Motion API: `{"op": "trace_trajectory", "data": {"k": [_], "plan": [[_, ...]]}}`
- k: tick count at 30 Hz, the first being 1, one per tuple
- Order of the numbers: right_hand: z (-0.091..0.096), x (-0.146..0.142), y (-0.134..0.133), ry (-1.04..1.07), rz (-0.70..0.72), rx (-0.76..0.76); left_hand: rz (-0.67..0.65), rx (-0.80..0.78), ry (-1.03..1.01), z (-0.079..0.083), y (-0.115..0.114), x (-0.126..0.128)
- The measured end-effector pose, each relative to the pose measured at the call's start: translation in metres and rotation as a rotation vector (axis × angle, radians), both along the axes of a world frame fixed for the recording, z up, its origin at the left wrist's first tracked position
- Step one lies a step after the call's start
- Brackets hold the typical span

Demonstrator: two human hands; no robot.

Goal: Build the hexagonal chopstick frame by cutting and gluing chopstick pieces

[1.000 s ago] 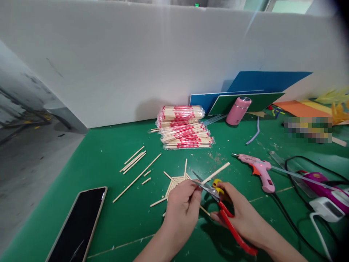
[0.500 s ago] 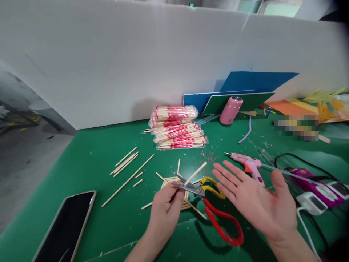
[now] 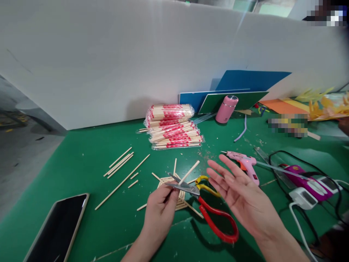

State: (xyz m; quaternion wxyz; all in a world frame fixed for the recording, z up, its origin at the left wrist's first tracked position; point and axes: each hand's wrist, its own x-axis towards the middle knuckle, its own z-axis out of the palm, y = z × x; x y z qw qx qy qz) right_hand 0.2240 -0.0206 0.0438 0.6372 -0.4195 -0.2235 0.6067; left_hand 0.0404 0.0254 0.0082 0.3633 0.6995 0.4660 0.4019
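My left hand is closed, its thumb and fingers pinching a wooden stick that points up to the right. Scissors with one red and one yellow handle have their blades on either side of the stick, right at my fingertips; their shadow falls on the table below. My right hand is open, palm up, holding nothing, just right of the scissors' handles. Behind my left hand, partly hidden, lies a web-like frame of glued sticks. Loose cut sticks and one long stick lie to the left.
Wrapped chopstick bundles are piled at the back. Further right are a pink bottle, a pink glue gun and a purple power strip with cables. A phone lies front left. Another person's hand shows at the right edge.
My right hand has turned slightly, its thumb folding in over the palm. My left hand still holds the stick, with the scissors across it. The whole view has shifted a little.
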Motion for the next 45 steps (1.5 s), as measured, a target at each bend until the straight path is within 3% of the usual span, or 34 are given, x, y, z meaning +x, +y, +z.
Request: {"op": "trace_trajectory", "data": {"k": [17,31,33,35,38,40,45], "plan": [[-0.011,-0.005,0.009,-0.015,-0.085,0.012,0.032,-0.025,-0.007,0.0,0.0,0.001],[-0.008,-0.004,0.009,0.017,-0.035,0.013,0.003,-0.011,-0.049,-0.002,0.0,0.001],[-0.009,-0.001,0.005,-0.074,-0.012,0.027,0.005,-0.022,-0.049,-0.002,0.001,0.001],[-0.012,0.007,-0.003,-0.308,0.05,0.056,0.012,-0.034,-0.044,-0.002,0.001,0.001],[-0.02,0.02,-0.018,-0.859,0.301,0.014,0.017,-0.048,-0.051,-0.001,0.0,0.001],[-0.027,0.026,-0.023,-1.078,0.464,-0.019,0.014,-0.05,-0.059,-0.001,-0.001,0.002],[-0.04,0.017,-0.015,-1.37,0.487,0.043,0.003,-0.035,-0.056,-0.004,-0.002,0.002]]}}
